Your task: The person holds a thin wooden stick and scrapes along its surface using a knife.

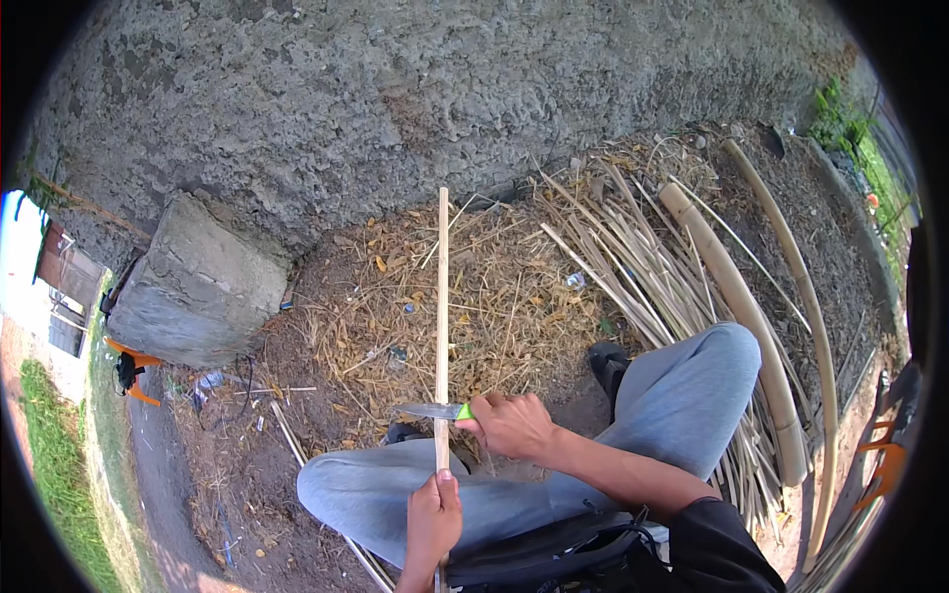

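My left hand (435,516) is wrapped round the lower part of a long pale bamboo strip (442,296), thumb on top. The strip stands out from my lap toward the wall. In my right hand (511,425) is a knife with a green handle (465,412), my fingers closed about it. Its blade (423,409) points left and crosses the strip a little beyond my left hand. From this angle I cannot tell how deep the edge sits in the strip. The strip's near end passes under my left hand and forearm.
A heap of split bamboo strips (633,257) lies to the right, beside a thick bamboo pole (736,296) and a thinner curved pole (801,287). A concrete block (203,287) stands at the left by the rough wall (395,89). Dry leaves and shavings (484,306) litter the ground.
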The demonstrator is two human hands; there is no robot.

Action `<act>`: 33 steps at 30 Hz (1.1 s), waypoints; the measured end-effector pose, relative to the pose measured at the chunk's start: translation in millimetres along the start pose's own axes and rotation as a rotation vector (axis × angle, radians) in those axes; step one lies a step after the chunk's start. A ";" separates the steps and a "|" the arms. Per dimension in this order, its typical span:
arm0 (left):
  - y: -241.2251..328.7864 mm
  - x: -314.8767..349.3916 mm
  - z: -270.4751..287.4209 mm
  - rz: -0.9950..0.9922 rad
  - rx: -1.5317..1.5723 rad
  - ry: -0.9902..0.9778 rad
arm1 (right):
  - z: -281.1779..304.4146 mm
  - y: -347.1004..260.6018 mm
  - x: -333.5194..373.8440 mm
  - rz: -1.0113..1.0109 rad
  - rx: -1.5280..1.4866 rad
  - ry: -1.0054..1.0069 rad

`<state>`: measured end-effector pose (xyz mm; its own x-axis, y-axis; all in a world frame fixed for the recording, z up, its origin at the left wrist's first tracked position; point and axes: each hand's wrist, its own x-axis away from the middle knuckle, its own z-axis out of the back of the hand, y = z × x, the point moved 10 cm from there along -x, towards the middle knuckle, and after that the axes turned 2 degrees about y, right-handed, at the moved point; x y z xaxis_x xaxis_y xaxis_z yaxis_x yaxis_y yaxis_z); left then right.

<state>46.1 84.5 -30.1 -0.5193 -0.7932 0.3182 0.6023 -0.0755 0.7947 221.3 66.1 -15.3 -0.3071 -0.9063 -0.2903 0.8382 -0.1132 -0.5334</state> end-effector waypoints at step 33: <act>10.7 1.7 8.5 0.147 0.137 -0.028 | 10.3 -7.8 5.5 -0.013 -0.042 -0.064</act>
<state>46.5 87.5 -16.7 -0.4494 -0.7723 0.4490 0.5857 0.1248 0.8009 217.8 57.8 -4.5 -0.2870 -0.9293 -0.2324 0.8145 -0.1090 -0.5699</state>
